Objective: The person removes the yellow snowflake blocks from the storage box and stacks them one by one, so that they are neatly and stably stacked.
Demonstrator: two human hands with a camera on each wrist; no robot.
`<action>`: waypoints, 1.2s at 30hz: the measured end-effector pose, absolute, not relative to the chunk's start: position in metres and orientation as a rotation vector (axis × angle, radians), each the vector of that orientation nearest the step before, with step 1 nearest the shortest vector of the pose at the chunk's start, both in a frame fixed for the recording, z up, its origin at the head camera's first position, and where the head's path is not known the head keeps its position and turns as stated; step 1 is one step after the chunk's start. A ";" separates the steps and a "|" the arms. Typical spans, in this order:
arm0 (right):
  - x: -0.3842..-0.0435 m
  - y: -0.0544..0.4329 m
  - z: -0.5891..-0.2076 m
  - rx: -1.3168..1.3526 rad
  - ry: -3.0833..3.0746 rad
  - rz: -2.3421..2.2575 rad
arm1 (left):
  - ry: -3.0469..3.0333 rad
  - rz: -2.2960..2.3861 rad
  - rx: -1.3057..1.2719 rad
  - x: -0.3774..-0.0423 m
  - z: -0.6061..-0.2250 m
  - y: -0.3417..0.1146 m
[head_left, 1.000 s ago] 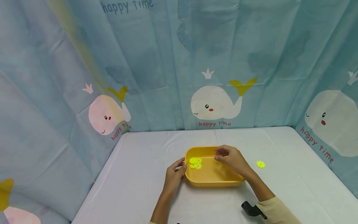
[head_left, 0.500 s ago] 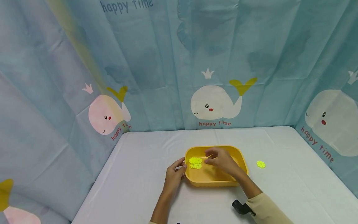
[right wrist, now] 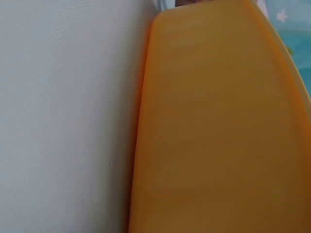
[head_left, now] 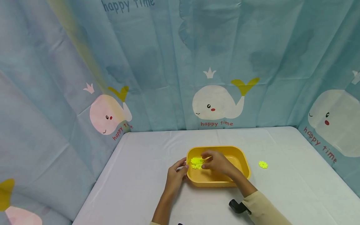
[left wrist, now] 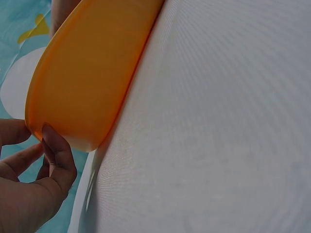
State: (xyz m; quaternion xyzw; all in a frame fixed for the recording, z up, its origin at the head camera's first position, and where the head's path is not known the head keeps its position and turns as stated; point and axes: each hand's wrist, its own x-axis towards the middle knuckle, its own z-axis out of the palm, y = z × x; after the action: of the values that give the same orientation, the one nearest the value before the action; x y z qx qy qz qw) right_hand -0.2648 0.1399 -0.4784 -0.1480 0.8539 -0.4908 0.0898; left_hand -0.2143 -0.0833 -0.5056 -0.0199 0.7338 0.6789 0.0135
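A shallow yellow plastic tray (head_left: 219,184) sits on the white table. Inside its left end lie several small neon-yellow flower-shaped pieces (head_left: 196,163), close together. My left hand (head_left: 175,178) holds the tray's left end, thumb and fingertips against the rim and wall, as the left wrist view also shows. Over the tray, my right hand (head_left: 217,163) reaches in from the right. Its thumb and fingers are bent and spread apart at the right side of the pieces, partly covering them; no held piece is visible. The right wrist view shows only the tray's side wall (right wrist: 214,121), not the hand.
One more neon-yellow flower piece (head_left: 263,164) lies on the white tablecloth (head_left: 135,178), right of the tray. A black wrist mount (head_left: 237,206) sits by the right sleeve. Blue whale-print curtains (head_left: 163,106) stand behind and at both sides.
My right hand has moved left across the tray, from its right half to the edge of the flower pieces. The left hand and tray have stayed in place.
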 end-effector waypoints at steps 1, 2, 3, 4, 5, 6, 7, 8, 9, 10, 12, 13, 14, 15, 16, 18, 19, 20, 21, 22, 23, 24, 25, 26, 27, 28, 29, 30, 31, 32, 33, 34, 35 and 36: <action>-0.265 0.140 -0.478 -0.451 2.539 -1.447 | 2.288 2.116 -0.058 -0.214 -0.505 -0.083; -0.265 0.139 -0.478 -0.461 2.541 -1.434 | 2.289 2.117 -0.059 -0.214 -0.505 -0.083; -0.265 0.139 -0.478 -0.462 2.543 -1.420 | 2.288 2.116 -0.060 -0.214 -0.505 -0.083; -0.264 0.139 -0.478 -0.456 2.545 -1.409 | 2.287 2.118 -0.058 -0.214 -0.504 -0.083; -0.265 0.138 -0.478 -0.456 2.549 -1.395 | 2.286 2.119 -0.056 -0.214 -0.504 -0.084; -0.265 0.138 -0.478 -0.458 2.552 -1.387 | 2.285 2.120 -0.057 -0.214 -0.504 -0.084; -0.265 0.137 -0.478 -0.459 2.552 -1.379 | 2.287 2.117 -0.060 -0.214 -0.503 -0.084; -0.266 0.136 -0.478 -0.458 2.553 -1.372 | 2.289 2.114 -0.063 -0.214 -0.503 -0.084; -0.266 0.136 -0.478 -0.455 2.550 -1.367 | 2.290 2.112 -0.068 -0.214 -0.503 -0.084; -0.267 0.135 -0.479 -0.458 2.550 -1.362 | 2.292 2.110 -0.072 -0.214 -0.503 -0.084; -0.268 0.134 -0.479 -0.456 2.543 -1.354 | 2.297 2.104 -0.074 -0.214 -0.503 -0.084; -0.269 0.134 -0.479 -0.449 2.538 -1.348 | 2.298 2.104 -0.075 -0.213 -0.503 -0.084; -0.269 0.133 -0.480 -0.441 2.540 -1.341 | 2.297 2.106 -0.070 -0.213 -0.503 -0.084; -0.270 0.133 -0.480 -0.438 2.543 -1.331 | 2.295 2.108 -0.069 -0.213 -0.503 -0.083; -0.270 0.133 -0.480 -0.436 2.548 -1.319 | 2.290 2.112 -0.065 -0.213 -0.503 -0.083; -0.270 0.132 -0.480 -0.423 2.554 -1.305 | 2.284 2.118 -0.061 -0.213 -0.503 -0.083; -0.270 0.132 -0.480 -0.422 2.559 -1.299 | 2.280 2.122 -0.061 -0.213 -0.503 -0.083; -0.270 0.132 -0.480 -0.422 2.564 -1.294 | 2.276 2.124 -0.064 -0.214 -0.503 -0.082; -0.270 0.132 -0.480 -0.425 2.568 -1.289 | 2.276 2.125 -0.065 -0.214 -0.503 -0.082; -0.270 0.132 -0.480 -0.425 2.571 -1.289 | 2.272 2.127 -0.068 -0.214 -0.503 -0.082; -0.270 0.132 -0.480 -0.424 2.574 -1.289 | 2.275 2.125 -0.066 -0.215 -0.504 -0.082; -0.270 0.132 -0.480 -0.427 2.578 -1.289 | 2.275 2.124 -0.068 -0.215 -0.504 -0.082; -0.271 0.131 -0.480 -0.429 2.584 -1.286 | 2.273 2.126 -0.068 -0.215 -0.504 -0.082; -0.271 0.131 -0.480 -0.429 2.590 -1.282 | 2.271 2.126 -0.068 -0.215 -0.504 -0.083; -0.270 0.131 -0.480 -0.426 2.594 -1.279 | 2.272 2.126 -0.060 -0.215 -0.504 -0.083; -0.270 0.131 -0.480 -0.422 2.597 -1.277 | 2.269 2.126 -0.062 -0.214 -0.504 -0.083; -0.270 0.130 -0.480 -0.414 2.601 -1.272 | 2.269 2.127 -0.055 -0.214 -0.503 -0.083; -0.270 0.130 -0.479 -0.413 2.605 -1.266 | 2.264 2.130 -0.055 -0.214 -0.503 -0.084; -0.271 0.130 -0.480 -0.411 2.609 -1.258 | 2.265 2.131 -0.050 -0.213 -0.503 -0.084; -0.271 0.129 -0.479 -0.407 2.612 -1.252 | 2.262 2.134 -0.047 -0.213 -0.503 -0.084; -0.271 0.128 -0.479 -0.407 2.613 -1.245 | 2.264 2.135 -0.045 -0.214 -0.503 -0.084; -0.271 0.128 -0.479 -0.411 2.616 -1.238 | 2.262 2.138 -0.048 -0.214 -0.503 -0.084; -0.271 0.127 -0.479 -0.411 2.617 -1.233 | 2.264 2.137 -0.047 -0.214 -0.504 -0.084; -0.271 0.127 -0.479 -0.417 2.622 -1.227 | 2.263 2.136 -0.053 -0.214 -0.504 -0.084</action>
State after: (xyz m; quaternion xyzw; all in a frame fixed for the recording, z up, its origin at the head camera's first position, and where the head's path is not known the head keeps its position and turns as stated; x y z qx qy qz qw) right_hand -0.2706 0.1271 -0.4789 -0.1419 0.8912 -0.4170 0.1084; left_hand -0.2137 -0.0836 -0.5038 -0.0170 0.7271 0.6862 0.0146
